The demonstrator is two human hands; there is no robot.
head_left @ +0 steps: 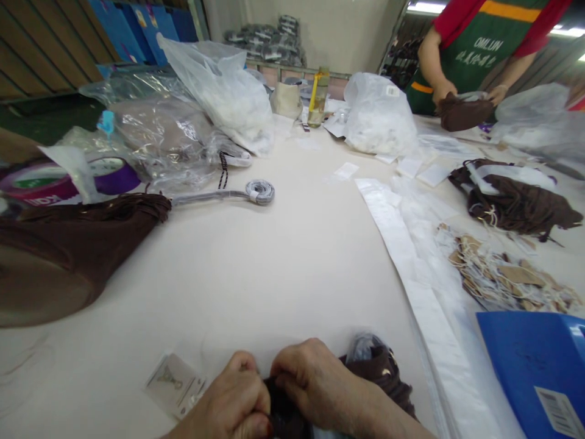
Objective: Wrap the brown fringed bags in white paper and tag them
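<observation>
At the bottom edge of the head view, my left hand [235, 396] has its fingers closed on dark brown fabric [287, 411]. My right hand [315, 381] pinches the same fabric from the other side, thumb and fingers pressed together. Much of this fabric is hidden by my hands and cut off by the frame. Beside my right wrist, more gathered brown fabric [386, 375] shows, with some clear plastic [363, 346] on it. Left of my left hand lies a small clear packet [171, 381] with a pale metal-looking piece inside.
Stacked brown cupped garments [82, 256] and purple tape rolls [112, 174] sit left; a grey coil [260, 191] lies mid-table. At right are white plastic sleeves [411, 280], tags with strings [512, 274] and a blue bin [534, 366]. Across the table, a co-worker [475, 61] holds brown fabric.
</observation>
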